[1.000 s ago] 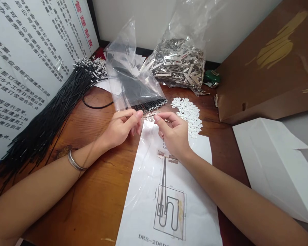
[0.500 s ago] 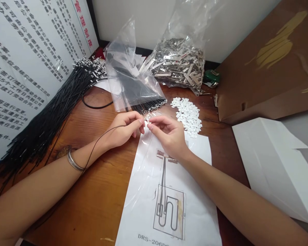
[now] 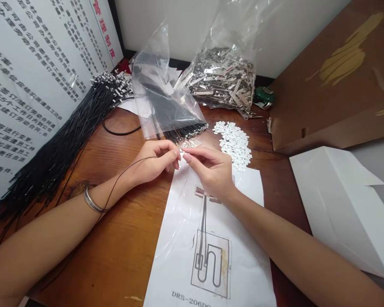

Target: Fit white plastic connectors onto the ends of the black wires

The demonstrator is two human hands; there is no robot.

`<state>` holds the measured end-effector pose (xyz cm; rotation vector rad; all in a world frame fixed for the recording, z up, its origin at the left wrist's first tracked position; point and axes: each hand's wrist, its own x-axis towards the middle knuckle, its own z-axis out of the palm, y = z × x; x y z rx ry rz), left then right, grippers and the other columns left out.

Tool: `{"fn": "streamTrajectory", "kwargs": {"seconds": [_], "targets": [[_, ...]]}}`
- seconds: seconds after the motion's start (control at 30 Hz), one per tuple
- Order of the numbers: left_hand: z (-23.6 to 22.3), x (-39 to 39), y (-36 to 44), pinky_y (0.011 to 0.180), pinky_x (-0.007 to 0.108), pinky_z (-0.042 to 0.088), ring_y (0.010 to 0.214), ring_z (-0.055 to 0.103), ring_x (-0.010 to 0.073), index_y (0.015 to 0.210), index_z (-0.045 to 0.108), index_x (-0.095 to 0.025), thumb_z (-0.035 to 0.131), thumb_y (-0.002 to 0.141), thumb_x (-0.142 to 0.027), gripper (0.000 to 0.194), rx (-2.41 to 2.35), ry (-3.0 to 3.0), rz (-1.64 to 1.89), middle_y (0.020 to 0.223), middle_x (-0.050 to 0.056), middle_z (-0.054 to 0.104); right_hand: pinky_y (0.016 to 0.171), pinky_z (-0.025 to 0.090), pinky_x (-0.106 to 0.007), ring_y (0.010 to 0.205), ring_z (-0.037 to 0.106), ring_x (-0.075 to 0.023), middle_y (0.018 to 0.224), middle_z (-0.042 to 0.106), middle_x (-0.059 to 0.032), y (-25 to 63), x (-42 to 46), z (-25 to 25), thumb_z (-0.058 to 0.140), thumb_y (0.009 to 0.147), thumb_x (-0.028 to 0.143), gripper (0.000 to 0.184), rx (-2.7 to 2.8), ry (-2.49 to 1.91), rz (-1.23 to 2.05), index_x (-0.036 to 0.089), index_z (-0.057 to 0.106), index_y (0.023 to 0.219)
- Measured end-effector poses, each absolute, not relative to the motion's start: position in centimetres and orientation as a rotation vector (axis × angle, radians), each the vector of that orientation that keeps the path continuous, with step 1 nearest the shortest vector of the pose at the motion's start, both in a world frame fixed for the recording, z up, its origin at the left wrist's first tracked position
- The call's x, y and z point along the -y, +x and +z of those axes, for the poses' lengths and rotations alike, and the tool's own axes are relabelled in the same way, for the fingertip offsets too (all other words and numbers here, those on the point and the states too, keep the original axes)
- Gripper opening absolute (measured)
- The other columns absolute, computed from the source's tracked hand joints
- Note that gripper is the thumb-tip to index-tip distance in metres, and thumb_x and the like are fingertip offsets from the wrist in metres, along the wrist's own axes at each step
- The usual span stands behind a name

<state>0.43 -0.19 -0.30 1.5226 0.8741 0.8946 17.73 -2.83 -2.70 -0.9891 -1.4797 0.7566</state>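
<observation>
A thin black wire (image 3: 117, 184) runs over my left wrist and into my left hand (image 3: 156, 160), whose thumb and forefinger pinch it near its end. Facing it, my right hand (image 3: 213, 166) has thumb and forefinger closed at the wire's tip around a small white connector (image 3: 181, 150), mostly covered by the fingertips. The two hands almost touch above the top edge of a printed drawing sheet (image 3: 176, 238). Just beyond my right hand lies a pile of small white connectors (image 3: 235, 143). Behind my left hand, black wires with metal tips (image 3: 192, 131) stick out of a clear plastic bag (image 3: 182, 113).
A bundle of black wires with white ends (image 3: 60, 136) leans along the sign board (image 3: 35, 64) at left. Further back are a bag of metal strips (image 3: 224, 81) and a green tape measure (image 3: 264, 97). A brown box (image 3: 333, 81) and white carton (image 3: 339, 204) stand right.
My hands have come together from slightly apart, and my right hand has shifted left and a little down. The wire now bends over my left wrist. Over the last half second, almost nothing moved.
</observation>
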Motion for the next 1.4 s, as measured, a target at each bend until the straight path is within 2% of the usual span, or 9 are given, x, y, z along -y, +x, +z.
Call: {"fn": "streamTrajectory", "kwargs": {"seconds": [0.4,0.67,0.93,1.13,1.4], "targets": [[-0.32,0.25,0.35,0.049,0.019,0.042,0.048,0.052,0.0074,0.069,0.065,-0.015,0.063,0.085,-0.028,0.021,-0.884,1.544,0.905,0.060,0.001,0.067,0.055,0.045,-0.028,0.064,0.060,-0.0125,0.070,0.071,0.0013,17.82,2.75,-2.78,0.073,0.081,0.017,0.018,1.490,-0.971,0.734,0.030,0.081,0.089],[-0.35,0.22,0.18,0.049,0.020,0.042,0.049,0.052,0.0075,0.070,0.066,-0.015,0.062,0.089,-0.033,0.027,-0.846,1.597,0.931,0.060,0.001,0.066,0.049,0.043,-0.026,0.053,0.051,-0.0087,0.068,0.067,0.0030,17.67,2.92,-2.58,0.075,0.078,0.019,0.016,1.446,-0.972,0.782,0.027,0.080,0.092],[-0.67,0.16,0.13,0.050,0.021,0.042,0.050,0.052,0.0080,0.074,0.068,-0.015,0.061,0.092,-0.040,0.032,-0.795,1.623,0.938,0.063,0.002,0.067,0.054,0.046,-0.028,0.061,0.059,-0.0128,0.068,0.070,0.0008,17.74,3.02,-2.64,0.075,0.079,0.021,0.011,1.460,-0.970,0.702,0.028,0.081,0.085],[-0.48,0.26,0.05,0.051,0.021,0.042,0.051,0.053,0.0088,0.074,0.069,-0.015,0.060,0.092,-0.043,0.034,-0.829,1.637,0.921,0.064,0.002,0.068,0.053,0.046,-0.030,0.060,0.059,-0.0137,0.068,0.071,0.0013,17.73,3.08,-2.73,0.075,0.079,0.024,0.012,1.464,-0.977,0.689,0.033,0.081,0.086],[-0.64,0.24,0.01,0.052,0.021,0.043,0.051,0.053,0.0088,0.075,0.069,-0.015,0.060,0.092,-0.043,0.034,-0.820,1.641,0.902,0.064,0.002,0.068,0.055,0.048,-0.031,0.063,0.060,-0.0144,0.069,0.071,0.0008,17.78,3.06,-2.59,0.075,0.079,0.025,0.011,1.463,-0.991,0.710,0.031,0.081,0.085]]}}
